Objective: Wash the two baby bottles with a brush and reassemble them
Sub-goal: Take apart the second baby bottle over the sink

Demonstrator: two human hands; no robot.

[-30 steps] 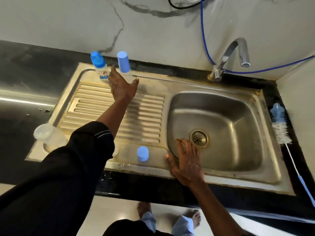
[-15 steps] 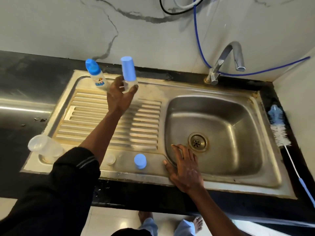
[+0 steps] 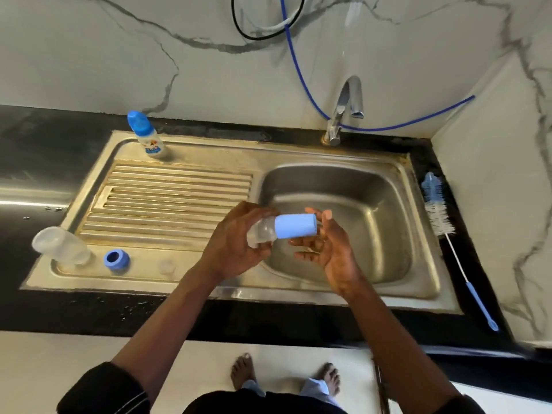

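Clear plastic comes first at the far left: what looks like a bare bottle body (image 3: 59,248) rests at the front corner of the steel drainboard (image 3: 179,189). A blue collar ring (image 3: 117,260) sits just beside it, and a pale teat (image 3: 166,266) a little further right. A capped bottle (image 3: 146,135) stands upright at the drainboard's back edge.

Over the seam between drainboard and basin (image 3: 358,204), the left hand (image 3: 236,243) curls its fingers (image 3: 254,209) round the clear body of the held bottle (image 3: 263,233). It lies on its side, blue cap (image 3: 295,225) pointing right. The right hand (image 3: 325,252) waits at the cap's end with fingers (image 3: 327,216) loose and spread, gripping nothing; whether one touches the cap I cannot tell.

This looks like the taking-apart step. The next move probably calls for the right hand to close on the cap and pull it off. The basin below gives open room. The loose parts sit near the drainboard's front lip. The brush (image 3: 439,216) lies on the dark worktop (image 3: 448,318), right of the basin and well apart.
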